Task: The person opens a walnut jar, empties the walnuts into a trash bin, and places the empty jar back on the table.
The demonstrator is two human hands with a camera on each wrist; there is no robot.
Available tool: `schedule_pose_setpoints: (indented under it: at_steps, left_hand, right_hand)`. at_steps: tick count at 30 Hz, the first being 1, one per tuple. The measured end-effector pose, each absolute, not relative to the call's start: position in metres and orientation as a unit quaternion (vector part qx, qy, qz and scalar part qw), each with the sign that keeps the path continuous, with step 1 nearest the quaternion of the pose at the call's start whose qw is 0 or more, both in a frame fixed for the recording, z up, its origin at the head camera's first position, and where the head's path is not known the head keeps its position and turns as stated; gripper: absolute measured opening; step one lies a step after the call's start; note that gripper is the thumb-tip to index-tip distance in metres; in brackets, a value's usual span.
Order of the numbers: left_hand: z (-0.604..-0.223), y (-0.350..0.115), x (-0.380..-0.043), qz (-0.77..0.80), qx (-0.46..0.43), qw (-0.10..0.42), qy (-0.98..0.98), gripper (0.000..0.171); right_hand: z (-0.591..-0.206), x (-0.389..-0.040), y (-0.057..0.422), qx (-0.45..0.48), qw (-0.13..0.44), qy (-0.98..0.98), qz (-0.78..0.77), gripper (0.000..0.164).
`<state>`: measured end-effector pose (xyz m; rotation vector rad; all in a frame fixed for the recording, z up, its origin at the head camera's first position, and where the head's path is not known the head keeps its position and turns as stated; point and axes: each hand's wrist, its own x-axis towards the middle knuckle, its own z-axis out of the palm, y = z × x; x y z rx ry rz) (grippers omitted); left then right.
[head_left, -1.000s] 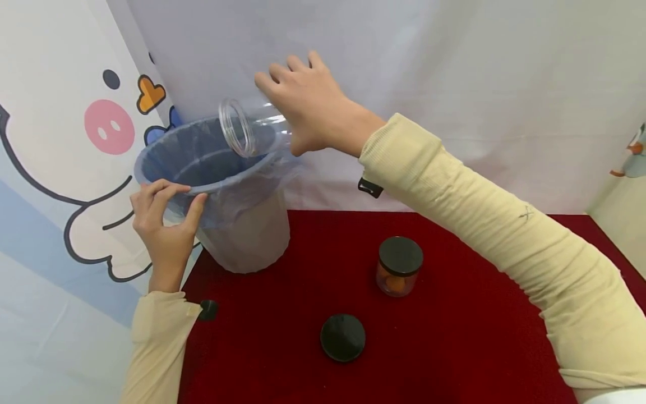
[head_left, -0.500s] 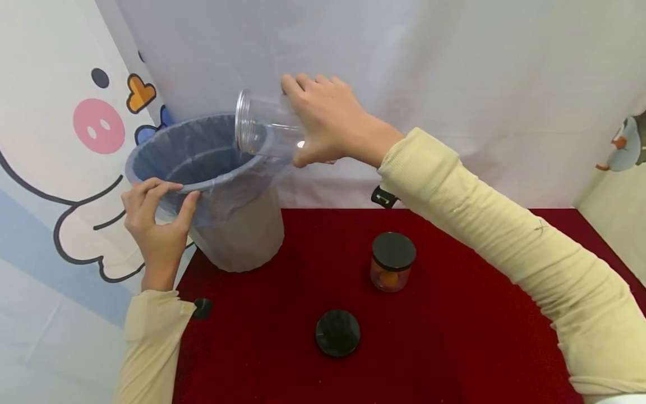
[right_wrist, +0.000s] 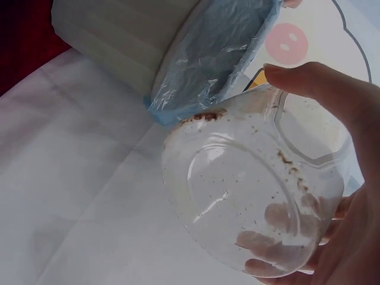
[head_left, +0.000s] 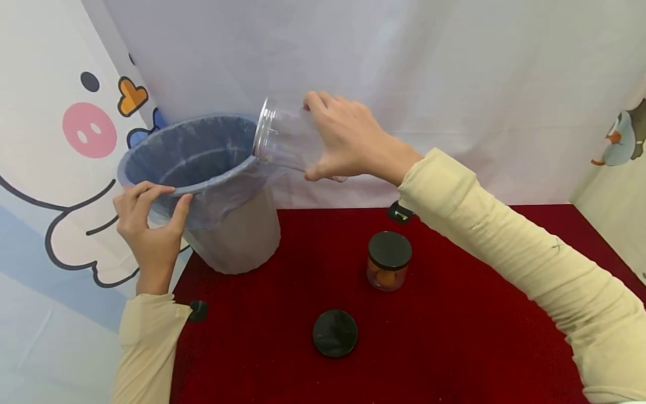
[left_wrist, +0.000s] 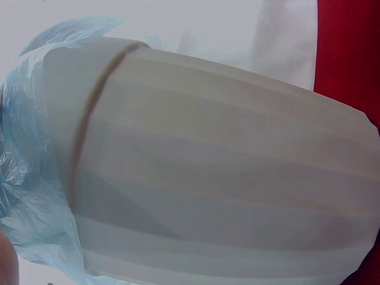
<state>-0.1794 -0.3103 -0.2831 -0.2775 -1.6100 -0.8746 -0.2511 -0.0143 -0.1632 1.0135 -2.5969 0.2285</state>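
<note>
Transparent jar (head_left: pixel 292 137) is held raised above the level of the desk (head_left: pixel 454 336), lying on its side with its mouth turned left to the right-hand rim of the bin (head_left: pixel 234 241); whether jar and rim touch cannot be established. The right hand (head_left: pixel 348 140) grips the jar near its base, thumb on one side and fingers round the other. Brown residue (right_wrist: pixel 205 117) marks the jar near its base, with finer specks about it (inner or outer face, cannot be determined). The left hand (head_left: pixel 151 224) pinches the near rim of the bin, fingers at the top and thumb on the blue liner (head_left: pixel 222 205), the gap between them narrow. The bin, pale and ribbed, stands upright at the far left corner of the red-covered desk, its liner folded over the rim. A lidded jar (head_left: pixel 387 278) stands upright towards the far edge, right of the bin, its black cap in place and orange contents showing through the wall. A loose dark lid (head_left: pixel 335 333) lies flat nearer the wearer, closer to the desk's left edge than its right. Both arms wear cream sleeves (head_left: pixel 504 252). Pale cloth (head_left: pixel 454 73) hangs behind the far edge; a cartoon figure (head_left: pixel 90 130) with a pink snout is printed at left.
</note>
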Motion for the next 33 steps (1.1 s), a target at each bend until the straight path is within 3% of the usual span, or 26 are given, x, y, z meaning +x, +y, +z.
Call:
schedule_pose_setpoints:
  at_steps: [33]
  left_hand:
    - [-0.283,-0.307,-0.176,-0.384,-0.108,0.591,-0.701,0.024]
  right_hand:
    - [-0.203,-0.235,0.028,0.338,0.145,-0.917,0.153,0.094]
